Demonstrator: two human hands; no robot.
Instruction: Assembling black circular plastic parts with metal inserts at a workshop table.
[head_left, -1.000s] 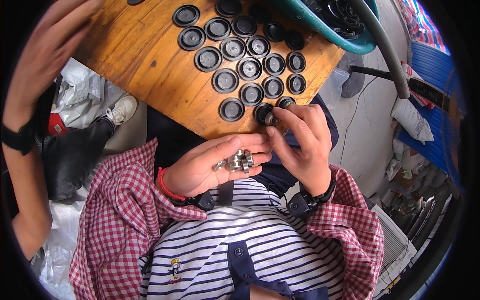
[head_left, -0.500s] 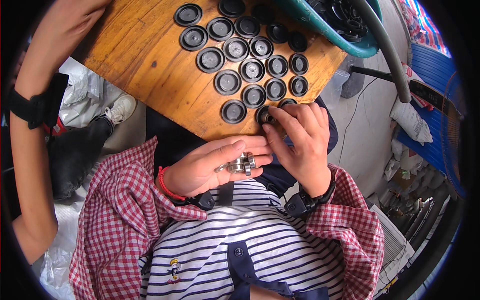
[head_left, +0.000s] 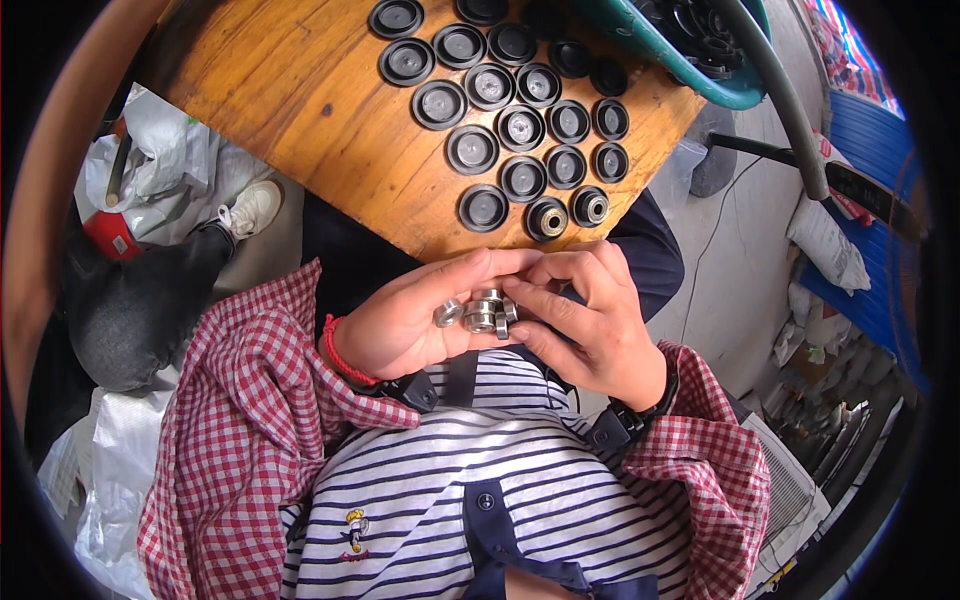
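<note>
My left hand (head_left: 400,315) is cupped palm up, with several small metal ball bearings (head_left: 481,318) lying in it. My right hand (head_left: 590,315) reaches over that palm, its thumb and forefinger closing around a bearing at the pile's right side; the fingertips partly hide it. Just beyond my hands, several black round plastic caps (head_left: 484,208) lie in loose rows on the wooden table (head_left: 290,110). Two caps at the near corner, a left one (head_left: 547,219) and a right one (head_left: 590,207), each hold a metal bearing in the middle.
A teal basin (head_left: 735,90) of black parts stands at the table's far right, with a grey curved bar (head_left: 790,110) beside it. Another person's arm (head_left: 55,220) is at the left edge. White plastic bags (head_left: 160,150) lie below on the left; a blue fan-like object (head_left: 870,240) is right.
My right hand has drawn back from the near caps to the bearings in my left palm. Bearings now show in both near caps. The other person's arm has shifted toward the left edge.
</note>
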